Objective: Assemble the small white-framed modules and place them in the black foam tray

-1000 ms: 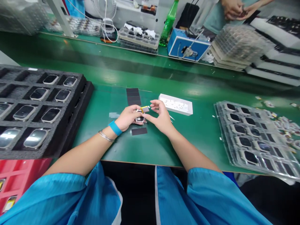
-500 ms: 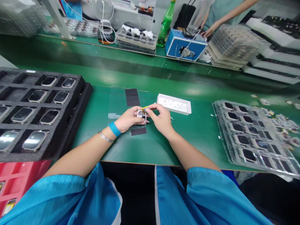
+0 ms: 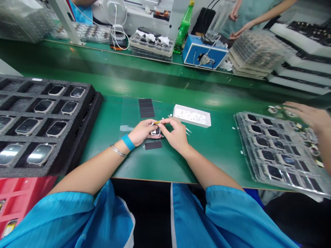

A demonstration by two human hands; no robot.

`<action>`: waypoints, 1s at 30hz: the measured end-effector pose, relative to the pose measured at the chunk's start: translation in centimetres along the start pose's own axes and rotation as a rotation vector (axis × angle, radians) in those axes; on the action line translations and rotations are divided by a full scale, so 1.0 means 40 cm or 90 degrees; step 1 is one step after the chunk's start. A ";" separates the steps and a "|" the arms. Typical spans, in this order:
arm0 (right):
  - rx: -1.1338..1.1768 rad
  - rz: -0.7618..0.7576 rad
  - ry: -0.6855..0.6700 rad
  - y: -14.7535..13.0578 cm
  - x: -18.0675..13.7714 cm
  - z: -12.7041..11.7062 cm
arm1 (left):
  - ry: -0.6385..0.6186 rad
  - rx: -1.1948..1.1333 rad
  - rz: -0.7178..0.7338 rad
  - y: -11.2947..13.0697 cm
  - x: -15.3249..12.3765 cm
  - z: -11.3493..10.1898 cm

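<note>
At three o'clock a co-worker's hand [image 3: 307, 115] has come in. The left hand [image 3: 141, 132] grips the case [image 3: 155, 131] near centre; the right hand [image 3: 177, 136], spread a second ago, now pinches the battery [image 3: 157, 122] at the case's twelve o'clock, apparently working both together.

Saw a small, pale-rimmed, dark-centred, rounded-square watch case [image 3: 156, 131], held partly covered in the left hand [image 3: 141, 133]. Saw a thin yellow piece [image 3: 156, 122] edge-on at the case's far side, pinched in the right hand [image 3: 177, 134]; could not tell touching from apart.
</note>
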State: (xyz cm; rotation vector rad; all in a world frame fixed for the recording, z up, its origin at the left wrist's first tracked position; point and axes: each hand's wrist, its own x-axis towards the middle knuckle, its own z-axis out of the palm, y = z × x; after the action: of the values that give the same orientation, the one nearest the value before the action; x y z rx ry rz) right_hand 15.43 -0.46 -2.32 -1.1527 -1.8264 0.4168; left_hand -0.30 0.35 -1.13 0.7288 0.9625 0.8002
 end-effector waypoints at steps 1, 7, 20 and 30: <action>-0.023 -0.022 -0.007 -0.001 0.000 -0.001 | -0.001 -0.020 0.000 0.001 0.000 -0.001; -0.101 -0.074 -0.084 -0.016 0.000 -0.012 | -0.047 -0.193 -0.035 -0.001 0.010 -0.018; 0.253 0.154 -0.150 0.047 0.008 0.007 | -0.087 -0.105 0.085 -0.017 0.019 -0.036; 0.427 0.228 -0.171 0.028 -0.004 0.026 | -0.092 -0.049 0.117 -0.011 0.010 -0.030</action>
State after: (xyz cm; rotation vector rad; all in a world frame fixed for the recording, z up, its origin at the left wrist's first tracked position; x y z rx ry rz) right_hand 15.19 0.14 -3.71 -0.9629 -1.4958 1.3316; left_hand -1.15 0.69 -2.12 0.8041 0.7382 0.9276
